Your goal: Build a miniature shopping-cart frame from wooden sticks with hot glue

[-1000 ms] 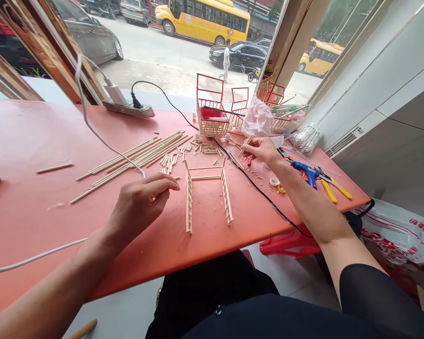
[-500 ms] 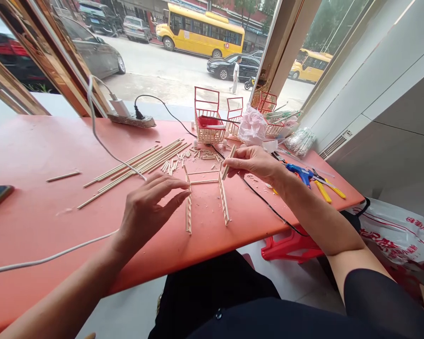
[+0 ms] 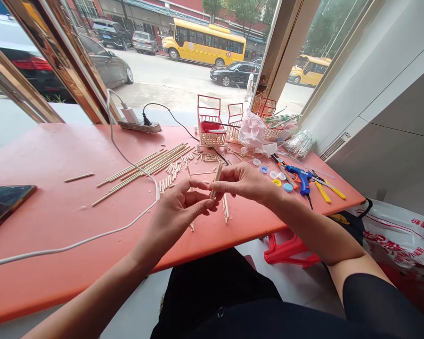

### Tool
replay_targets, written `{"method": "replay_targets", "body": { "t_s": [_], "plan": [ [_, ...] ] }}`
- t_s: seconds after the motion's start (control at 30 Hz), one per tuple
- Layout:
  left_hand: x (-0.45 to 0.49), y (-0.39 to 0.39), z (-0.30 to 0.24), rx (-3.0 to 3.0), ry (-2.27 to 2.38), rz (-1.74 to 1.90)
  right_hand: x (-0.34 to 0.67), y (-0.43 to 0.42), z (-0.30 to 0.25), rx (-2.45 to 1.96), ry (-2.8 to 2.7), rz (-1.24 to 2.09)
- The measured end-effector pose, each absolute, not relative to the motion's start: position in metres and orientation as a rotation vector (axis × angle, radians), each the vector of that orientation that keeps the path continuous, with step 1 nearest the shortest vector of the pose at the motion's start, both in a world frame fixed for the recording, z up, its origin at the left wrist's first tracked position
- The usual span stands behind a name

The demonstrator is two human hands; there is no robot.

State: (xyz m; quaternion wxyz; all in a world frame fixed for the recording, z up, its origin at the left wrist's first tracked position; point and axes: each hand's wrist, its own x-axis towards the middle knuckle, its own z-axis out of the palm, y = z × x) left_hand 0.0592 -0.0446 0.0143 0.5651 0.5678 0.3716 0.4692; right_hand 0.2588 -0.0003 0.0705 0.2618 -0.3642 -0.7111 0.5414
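My right hand (image 3: 245, 182) pinches short wooden sticks (image 3: 217, 176), held nearly upright above the table; their exact number is hard to make out. The fingertips of my left hand (image 3: 183, 205) close on the lower end of the same sticks, so both hands meet there. Below and behind them stands a small frame of glued wooden sticks (image 3: 226, 209), partly hidden by my hands. Many short cut stick pieces (image 3: 167, 181) lie just left of the frame, beside a bundle of long wooden sticks (image 3: 144, 165).
A red-and-cream stick basket (image 3: 212, 136) stands at the back of the orange table (image 3: 74, 245). To the right lie bottle caps (image 3: 264, 169), a blue glue gun (image 3: 300, 175) and yellow-handled pliers (image 3: 328, 192). A white cable (image 3: 141, 216) crosses the left side, near a phone (image 3: 9, 200).
My left hand has moved right and closed its fingers on the sticks in my right hand. My right hand has come down and slightly left. The view has shifted a little.
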Motion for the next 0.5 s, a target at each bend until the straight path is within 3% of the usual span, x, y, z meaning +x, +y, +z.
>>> {"method": "replay_targets", "body": {
  "t_s": [0.5],
  "plan": [
    [0.076,-0.062,0.011,1.173,0.750,1.000,0.281,-0.018,0.065,-1.024,-1.992,1.354]
  ]
}}
